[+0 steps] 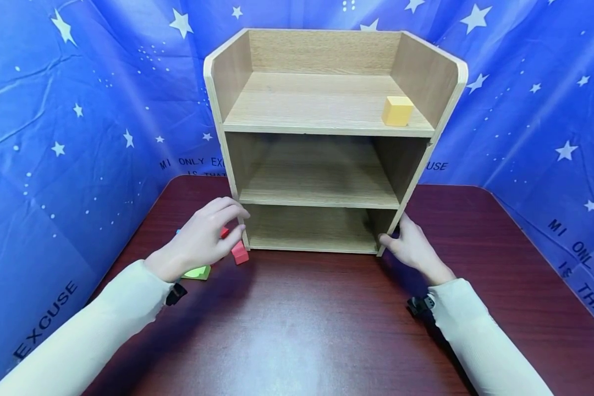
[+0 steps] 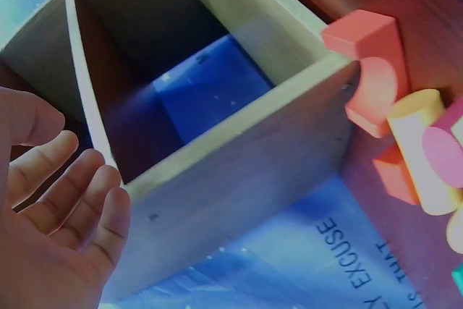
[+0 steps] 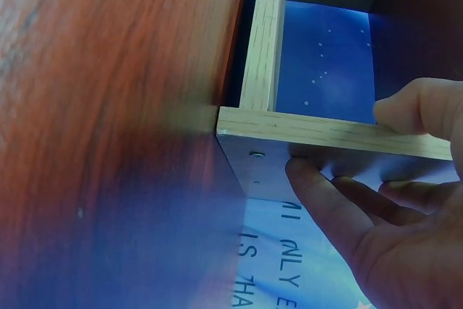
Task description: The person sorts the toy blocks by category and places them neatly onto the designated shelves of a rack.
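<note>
Head view: a shelf (image 1: 322, 110) stands on the desk (image 1: 326, 308). The right hand (image 1: 413, 247) grips its right panel (image 3: 325, 133) between thumb (image 3: 416, 106) and fingers (image 3: 325, 200), likely steadying it; the left hand (image 1: 203, 234), loosely curved, empty, is beside the shelf's left edge.

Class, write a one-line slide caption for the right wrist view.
The right hand grips a side panel of the wooden shelf unit, fingers against its outer face.
</note>
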{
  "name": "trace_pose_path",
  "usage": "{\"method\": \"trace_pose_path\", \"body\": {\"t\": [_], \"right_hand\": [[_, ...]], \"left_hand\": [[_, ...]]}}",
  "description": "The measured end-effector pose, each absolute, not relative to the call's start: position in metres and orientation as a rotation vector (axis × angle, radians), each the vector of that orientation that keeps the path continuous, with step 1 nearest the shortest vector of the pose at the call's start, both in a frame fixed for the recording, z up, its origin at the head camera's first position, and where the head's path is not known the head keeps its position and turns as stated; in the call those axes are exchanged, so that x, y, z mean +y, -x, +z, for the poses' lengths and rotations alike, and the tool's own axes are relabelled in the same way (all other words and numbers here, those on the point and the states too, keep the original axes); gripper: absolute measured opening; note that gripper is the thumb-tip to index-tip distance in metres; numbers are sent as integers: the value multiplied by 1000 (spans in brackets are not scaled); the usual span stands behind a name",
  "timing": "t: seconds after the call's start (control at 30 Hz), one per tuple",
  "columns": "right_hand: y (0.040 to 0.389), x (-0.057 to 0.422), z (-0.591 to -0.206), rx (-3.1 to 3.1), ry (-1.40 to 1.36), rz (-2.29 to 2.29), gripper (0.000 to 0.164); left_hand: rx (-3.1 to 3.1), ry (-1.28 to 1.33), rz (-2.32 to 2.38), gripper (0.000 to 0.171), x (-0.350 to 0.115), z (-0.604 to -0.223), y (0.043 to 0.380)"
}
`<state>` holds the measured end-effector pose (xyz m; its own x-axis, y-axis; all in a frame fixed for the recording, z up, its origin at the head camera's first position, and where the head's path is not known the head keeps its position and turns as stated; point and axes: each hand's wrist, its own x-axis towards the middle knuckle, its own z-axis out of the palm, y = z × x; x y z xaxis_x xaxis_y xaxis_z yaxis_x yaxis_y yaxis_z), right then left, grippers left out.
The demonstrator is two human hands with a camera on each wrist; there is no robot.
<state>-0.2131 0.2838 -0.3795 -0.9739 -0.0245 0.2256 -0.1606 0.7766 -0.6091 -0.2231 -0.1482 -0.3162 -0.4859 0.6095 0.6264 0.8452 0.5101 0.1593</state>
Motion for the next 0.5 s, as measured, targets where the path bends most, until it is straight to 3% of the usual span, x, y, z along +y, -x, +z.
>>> {"method": "trace_pose_path", "body": {"t": [0.5], "right_hand": [[213,283,-379,-2763,-142,967,47]], "left_hand": [[-2373,1024,-639,16,-180,-336,229]]}}
